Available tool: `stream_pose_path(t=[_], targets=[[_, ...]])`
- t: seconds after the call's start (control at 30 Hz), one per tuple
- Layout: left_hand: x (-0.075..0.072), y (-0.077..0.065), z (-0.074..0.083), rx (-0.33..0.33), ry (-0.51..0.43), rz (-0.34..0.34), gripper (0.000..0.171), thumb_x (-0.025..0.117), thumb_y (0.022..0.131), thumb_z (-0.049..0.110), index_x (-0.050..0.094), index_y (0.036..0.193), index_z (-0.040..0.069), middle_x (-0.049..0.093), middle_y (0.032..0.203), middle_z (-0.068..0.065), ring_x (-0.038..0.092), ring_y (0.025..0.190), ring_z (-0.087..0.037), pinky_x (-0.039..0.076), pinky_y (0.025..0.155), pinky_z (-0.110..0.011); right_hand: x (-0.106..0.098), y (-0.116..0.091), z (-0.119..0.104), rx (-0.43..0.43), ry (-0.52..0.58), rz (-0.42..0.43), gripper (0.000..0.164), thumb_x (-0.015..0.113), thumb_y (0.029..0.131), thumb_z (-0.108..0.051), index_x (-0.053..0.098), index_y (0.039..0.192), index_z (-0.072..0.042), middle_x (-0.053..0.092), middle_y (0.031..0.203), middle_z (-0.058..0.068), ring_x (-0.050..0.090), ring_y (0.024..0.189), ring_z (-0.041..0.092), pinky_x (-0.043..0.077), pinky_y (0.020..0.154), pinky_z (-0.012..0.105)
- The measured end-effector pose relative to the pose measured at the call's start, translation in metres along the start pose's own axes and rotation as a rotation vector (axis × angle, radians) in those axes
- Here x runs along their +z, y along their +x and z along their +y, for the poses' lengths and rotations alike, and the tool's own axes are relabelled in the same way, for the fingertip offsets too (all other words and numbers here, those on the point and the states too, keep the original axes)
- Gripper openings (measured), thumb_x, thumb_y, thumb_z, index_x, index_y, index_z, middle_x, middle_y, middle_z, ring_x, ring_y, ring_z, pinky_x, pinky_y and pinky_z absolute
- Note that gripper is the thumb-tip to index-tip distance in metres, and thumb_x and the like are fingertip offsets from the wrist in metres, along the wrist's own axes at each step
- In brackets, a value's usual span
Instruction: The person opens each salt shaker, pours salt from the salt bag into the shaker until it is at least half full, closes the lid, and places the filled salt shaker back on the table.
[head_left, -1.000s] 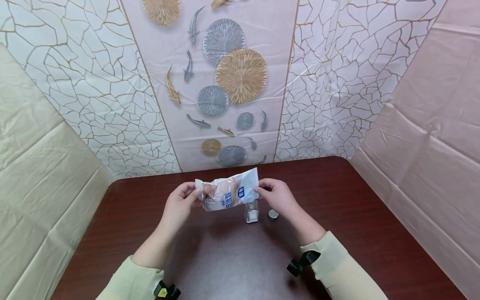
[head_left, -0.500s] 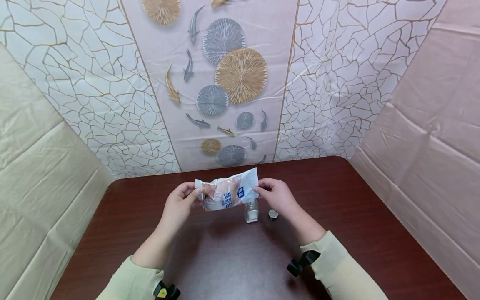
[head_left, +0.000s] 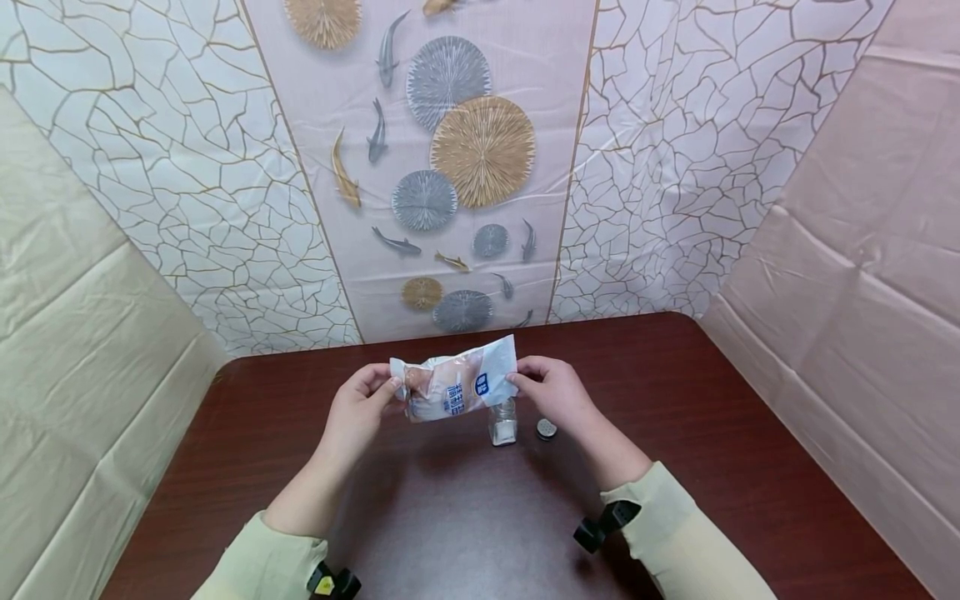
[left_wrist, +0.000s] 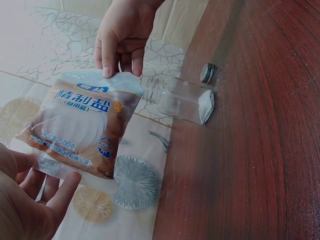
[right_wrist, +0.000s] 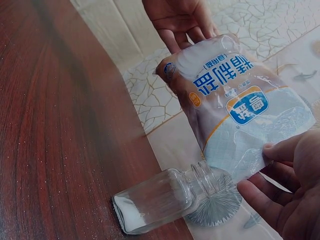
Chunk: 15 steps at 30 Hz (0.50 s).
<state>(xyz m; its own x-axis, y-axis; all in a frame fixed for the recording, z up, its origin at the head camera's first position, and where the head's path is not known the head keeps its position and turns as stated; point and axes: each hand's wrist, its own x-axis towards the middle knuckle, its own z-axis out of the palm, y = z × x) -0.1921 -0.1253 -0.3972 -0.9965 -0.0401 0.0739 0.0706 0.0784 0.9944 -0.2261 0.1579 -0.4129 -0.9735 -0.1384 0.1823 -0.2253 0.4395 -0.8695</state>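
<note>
A printed plastic bag of salt (head_left: 450, 387) is held above the table, tilted, with its right end lower over a glass shaker bottle (head_left: 504, 427). My left hand (head_left: 362, 404) pinches the bag's left end between thumb and fingers. At the other end, my right hand (head_left: 555, 392) pinches the pale edge. In the right wrist view, the bottle (right_wrist: 155, 200) stands uncapped with a little white salt (right_wrist: 130, 212) at its bottom. The bag's edge (right_wrist: 235, 167) overlaps the bottle's mouth in that view; whether they touch I cannot tell.
A perforated metal shaker cap (head_left: 546, 429) lies on the dark red wooden table (head_left: 480, 517), right of the bottle. White grains are scattered on the tabletop around it. Patterned cloth (head_left: 480, 275) hangs behind the table, with plain cloth at both sides.
</note>
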Motion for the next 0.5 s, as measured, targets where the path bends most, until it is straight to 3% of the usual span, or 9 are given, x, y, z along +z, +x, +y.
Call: stream_pose_path(t=[0.13, 0.5], targets=[[0.0005, 0.0003, -0.0002, -0.004, 0.002, -0.003, 0.02, 0.059, 0.098, 0.003, 0.062, 0.116, -0.004, 0.07, 0.102, -0.014, 0.067, 0.087, -0.016, 0.056, 0.085, -0.049, -0.0003, -0.0001, 0.0008, -0.004, -0.004, 0.004, 0.015, 0.069, 0.093, -0.009, 0.073, 0.105, -0.001, 0.073, 0.096, 0.011, 0.07, 0.085, 0.025, 0.06, 0.073, 0.036], [0.0018, 0.0002, 0.0003, -0.011, 0.012, -0.01, 0.02, 0.058, 0.099, 0.003, 0.061, 0.117, -0.004, 0.07, 0.103, -0.015, 0.067, 0.087, -0.017, 0.057, 0.084, -0.047, -0.0016, -0.0003, 0.0017, -0.005, -0.008, 0.007, 0.015, 0.069, 0.092, -0.009, 0.073, 0.104, -0.001, 0.073, 0.096, 0.011, 0.07, 0.086, 0.026, 0.06, 0.074, 0.038]])
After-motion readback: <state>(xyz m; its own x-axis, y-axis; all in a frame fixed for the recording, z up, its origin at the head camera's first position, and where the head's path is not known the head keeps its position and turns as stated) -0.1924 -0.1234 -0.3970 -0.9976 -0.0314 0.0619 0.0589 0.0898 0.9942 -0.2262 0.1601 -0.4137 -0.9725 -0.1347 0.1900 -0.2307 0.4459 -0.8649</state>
